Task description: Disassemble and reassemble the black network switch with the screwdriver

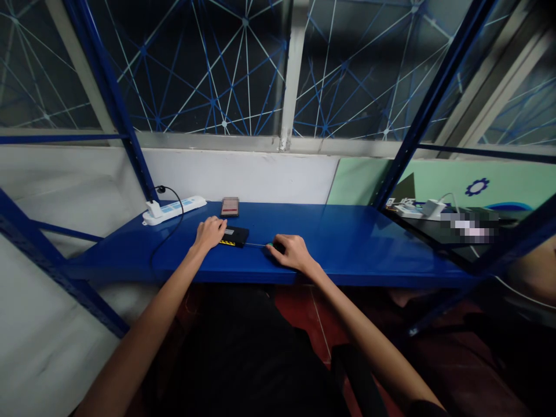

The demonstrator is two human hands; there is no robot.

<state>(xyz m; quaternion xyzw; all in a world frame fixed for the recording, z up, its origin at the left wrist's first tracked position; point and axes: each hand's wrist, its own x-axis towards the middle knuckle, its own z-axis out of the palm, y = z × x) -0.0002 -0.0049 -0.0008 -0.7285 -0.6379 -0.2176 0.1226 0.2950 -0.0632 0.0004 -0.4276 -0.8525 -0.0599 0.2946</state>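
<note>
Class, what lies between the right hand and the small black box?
Head view: a screwdriver, its thin shaft spanning from right hand to black box.

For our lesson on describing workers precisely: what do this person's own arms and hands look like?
The left forearm and right forearm are bare, with no sleeves along them. The left hand and right hand wear no gloves; no watch, bracelet or ring shows. A dark edge at the right elbow may be a sleeve.
</note>
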